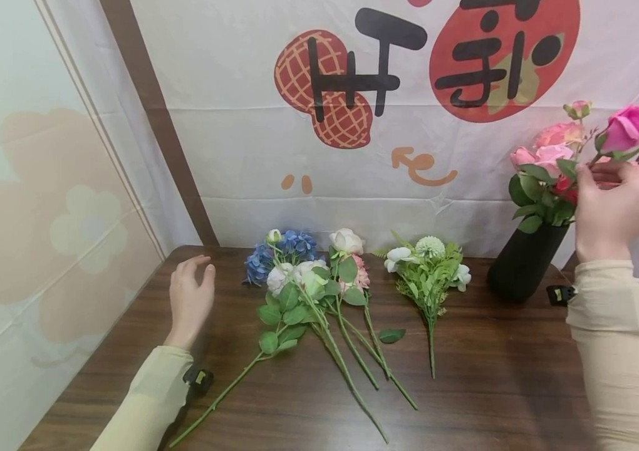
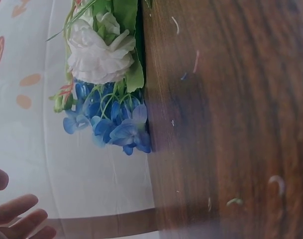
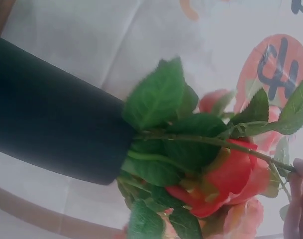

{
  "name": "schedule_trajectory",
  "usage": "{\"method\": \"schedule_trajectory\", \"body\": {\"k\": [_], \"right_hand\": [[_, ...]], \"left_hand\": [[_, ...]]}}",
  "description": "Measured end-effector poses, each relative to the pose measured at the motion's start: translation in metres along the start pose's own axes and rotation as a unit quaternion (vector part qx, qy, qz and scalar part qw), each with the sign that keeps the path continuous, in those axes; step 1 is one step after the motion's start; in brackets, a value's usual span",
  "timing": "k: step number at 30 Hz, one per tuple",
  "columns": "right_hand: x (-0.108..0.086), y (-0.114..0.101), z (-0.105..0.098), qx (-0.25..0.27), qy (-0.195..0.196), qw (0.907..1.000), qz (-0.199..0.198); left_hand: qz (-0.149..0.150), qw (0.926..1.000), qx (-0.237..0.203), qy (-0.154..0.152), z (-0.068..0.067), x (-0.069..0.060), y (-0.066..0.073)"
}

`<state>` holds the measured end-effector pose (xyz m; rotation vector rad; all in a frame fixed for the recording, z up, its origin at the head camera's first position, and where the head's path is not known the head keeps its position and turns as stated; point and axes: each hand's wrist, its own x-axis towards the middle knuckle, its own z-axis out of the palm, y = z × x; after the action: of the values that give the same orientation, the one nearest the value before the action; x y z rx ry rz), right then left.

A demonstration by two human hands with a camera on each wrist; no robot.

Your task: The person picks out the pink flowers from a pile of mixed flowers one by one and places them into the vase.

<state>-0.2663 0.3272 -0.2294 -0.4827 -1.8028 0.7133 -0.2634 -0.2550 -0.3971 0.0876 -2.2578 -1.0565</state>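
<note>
At the right, my right hand (image 1: 615, 203) pinches the stem (image 3: 211, 141) of a bright magenta rose (image 1: 632, 128). That stem runs down into the mouth of a black vase (image 1: 529, 260), as the right wrist view shows. Pink and red flowers (image 1: 555, 152) with green leaves fill the vase around it. My left hand (image 1: 191, 297) holds nothing, its fingers loosely extended near the table's left side. Closest to it lie blue hydrangeas (image 1: 299, 243) and white flowers (image 2: 99, 57), apart from the fingers. In the right wrist view only my right fingertips (image 3: 300, 199) show.
Several cut flowers lie mid-table on the brown wooden table (image 1: 483, 388), long stems toward me. A green bunch with white blooms (image 1: 431, 275) lies beside them, near a loose leaf (image 1: 391, 336). Small scraps dot the wood. A printed white cloth (image 1: 229, 144) hangs behind.
</note>
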Motion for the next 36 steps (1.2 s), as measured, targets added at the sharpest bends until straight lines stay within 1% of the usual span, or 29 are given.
{"method": "schedule_trajectory", "body": {"k": [3,6,10,13,15,16,17,21,23,28,31,33,36], "right_hand": [[-0.005,0.002,0.0,0.013,-0.004,0.9999,0.01],[-0.006,0.005,0.0,0.02,0.022,0.9995,0.006],[-0.002,0.008,0.0,0.036,0.044,0.9983,-0.017],[0.003,0.009,0.001,0.051,0.027,0.9982,-0.018],[0.005,0.01,0.001,0.046,0.02,0.9986,-0.017],[0.005,0.009,0.001,0.042,0.018,0.9989,-0.009],[0.006,0.009,0.0,0.035,0.018,0.9992,-0.002],[0.007,0.008,-0.004,0.004,0.041,0.9991,0.008],[0.008,0.008,-0.006,0.0,0.044,0.9989,0.014],[0.011,0.01,-0.009,0.011,0.036,0.9985,0.041],[0.013,0.011,-0.01,0.011,0.041,0.9984,0.038],[0.015,0.009,-0.011,0.011,0.032,0.9987,0.038],[0.02,0.004,-0.011,-0.006,0.014,0.999,0.042]], "left_hand": [[0.004,1.0,0.0,0.004,0.0,0.001,0.0],[0.006,1.0,0.0,0.002,0.0,0.002,0.0],[0.003,1.0,0.001,-0.002,0.0,0.002,0.0],[-0.002,1.0,0.001,-0.002,-0.001,0.001,0.0],[-0.004,1.0,-0.001,-0.002,-0.001,0.0,0.0],[-0.004,1.0,-0.001,-0.002,-0.001,0.0,0.0],[-0.005,1.0,-0.001,-0.002,-0.001,0.0,0.0],[-0.004,1.0,0.001,-0.002,0.0,-0.001,0.0],[-0.004,1.0,0.002,-0.002,0.0,-0.001,0.0],[-0.002,1.0,0.0,0.0,-0.001,-0.001,0.0],[-0.003,1.0,-0.001,0.0,-0.001,-0.002,0.0],[-0.003,1.0,0.0,0.0,-0.001,-0.002,-0.001],[-0.001,1.0,0.0,0.004,-0.001,-0.002,-0.002]]}}
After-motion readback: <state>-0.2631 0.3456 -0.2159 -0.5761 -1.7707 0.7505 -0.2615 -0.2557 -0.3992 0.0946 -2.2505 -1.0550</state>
